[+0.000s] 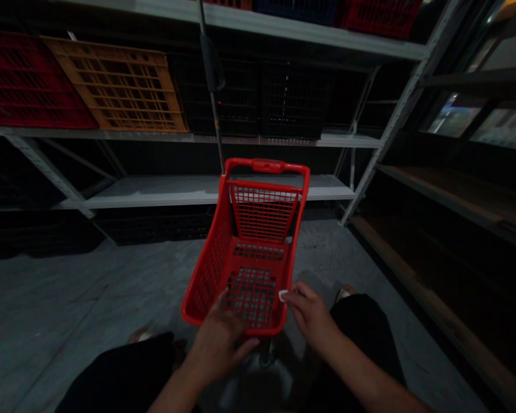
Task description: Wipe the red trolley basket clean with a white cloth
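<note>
A red plastic shopping basket (258,229) stands on the grey floor straight ahead, tilted away from me, with its handle at the top. My left hand (221,338) rests on the basket's near rim, fingers reaching inside and thumb below the edge. My right hand (312,312) touches the basket's near right corner, fingers bent around a small white thing (283,295) that I cannot make out. My knees in dark clothing show at the bottom.
Metal shelving (206,189) runs across the back, holding a red crate (21,80), an orange crate (120,86) and black crates (266,103). A thin pole (217,120) leans behind the basket. Wooden shelves (456,195) line the right side. Bare floor lies to the left.
</note>
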Demonstrator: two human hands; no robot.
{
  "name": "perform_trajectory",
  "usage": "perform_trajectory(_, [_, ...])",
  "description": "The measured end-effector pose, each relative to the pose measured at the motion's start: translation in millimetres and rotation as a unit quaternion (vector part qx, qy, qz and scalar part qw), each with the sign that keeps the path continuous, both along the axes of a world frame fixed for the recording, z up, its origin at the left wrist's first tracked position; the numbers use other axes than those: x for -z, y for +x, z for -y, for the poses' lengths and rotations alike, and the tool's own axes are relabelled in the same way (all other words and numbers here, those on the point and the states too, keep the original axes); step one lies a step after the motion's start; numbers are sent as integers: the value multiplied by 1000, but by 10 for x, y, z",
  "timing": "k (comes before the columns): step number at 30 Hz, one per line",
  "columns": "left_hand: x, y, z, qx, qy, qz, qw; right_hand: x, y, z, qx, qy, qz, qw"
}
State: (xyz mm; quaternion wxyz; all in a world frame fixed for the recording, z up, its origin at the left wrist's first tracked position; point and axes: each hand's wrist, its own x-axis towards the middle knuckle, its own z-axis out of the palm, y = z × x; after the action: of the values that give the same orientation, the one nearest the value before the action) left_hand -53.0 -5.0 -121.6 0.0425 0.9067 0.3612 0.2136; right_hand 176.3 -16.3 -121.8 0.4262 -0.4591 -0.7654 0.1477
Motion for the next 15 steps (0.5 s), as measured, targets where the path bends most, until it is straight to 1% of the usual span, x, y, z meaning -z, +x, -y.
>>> perform_trajectory(3, [-49, 80, 62, -45, -6, -3, 999, 29, -71, 226, -32, -33, 8, 999])
perform_trajectory(6, [-73, 246, 128, -63, -14, 25, 998, 46, -101, 299, -39, -50, 9, 998])
perform_trajectory(8, [-52, 387, 149, -69, -21, 41, 997, 48, -101, 278, -38, -63, 2, 997])
perform_trajectory(11, [41, 579, 127, -90, -27, 53, 994, 50, -69, 188, -38, -61, -11, 997])
perform_trajectory(13, [124, 659, 88, -100, -9, 48, 994, 54, -22, 81, -34, -35, -8, 999])
perform_trajectory(15, [198, 698, 50, -97, 19, 33, 995, 53, 40, -74, -16, 0, 6, 1000])
